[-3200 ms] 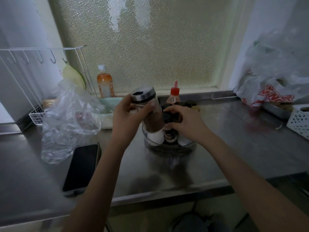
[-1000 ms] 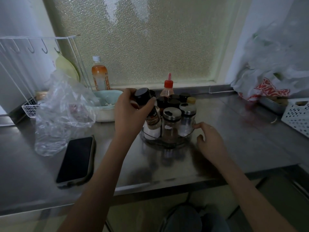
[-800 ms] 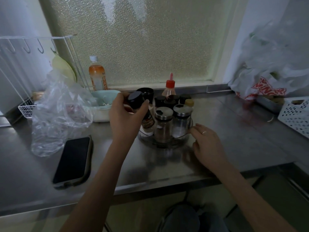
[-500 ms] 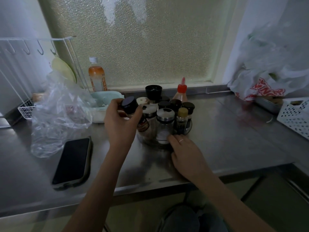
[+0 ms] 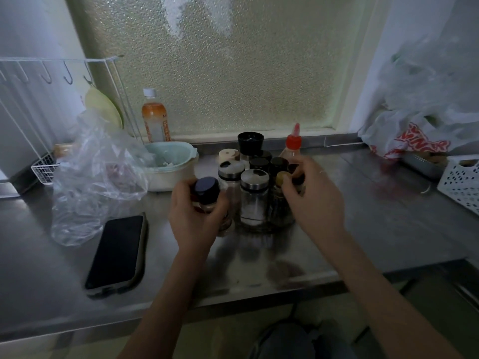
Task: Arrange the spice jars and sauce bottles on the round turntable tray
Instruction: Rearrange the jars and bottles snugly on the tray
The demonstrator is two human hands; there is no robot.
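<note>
The clear round turntable tray (image 5: 259, 228) stands mid-counter, packed with several jars and bottles. My left hand (image 5: 191, 218) grips a black-capped spice jar (image 5: 206, 194) at the tray's front left edge. My right hand (image 5: 311, 200) reaches over the tray's right side, its fingers curled round a small bottle with a tan cap (image 5: 282, 178). A silver-lidded glass jar (image 5: 254, 196) stands at the tray's front between my hands. A red-capped sauce bottle (image 5: 293, 143) and a tall black-lidded jar (image 5: 250, 145) stand at the back.
A phone (image 5: 116, 252) lies at the front left. A crumpled clear plastic bag (image 5: 96, 174), a pale bowl (image 5: 171, 164) and an orange drink bottle (image 5: 154, 117) sit left. A white bag (image 5: 414, 125) and white basket (image 5: 461, 182) are right. The counter edge (image 5: 259, 296) runs near me.
The tray has turned, bringing other jars to the front. My right hand rose from the tray's front rim onto the tan-capped bottle. My left hand lowered the black-capped jar toward the tray.
</note>
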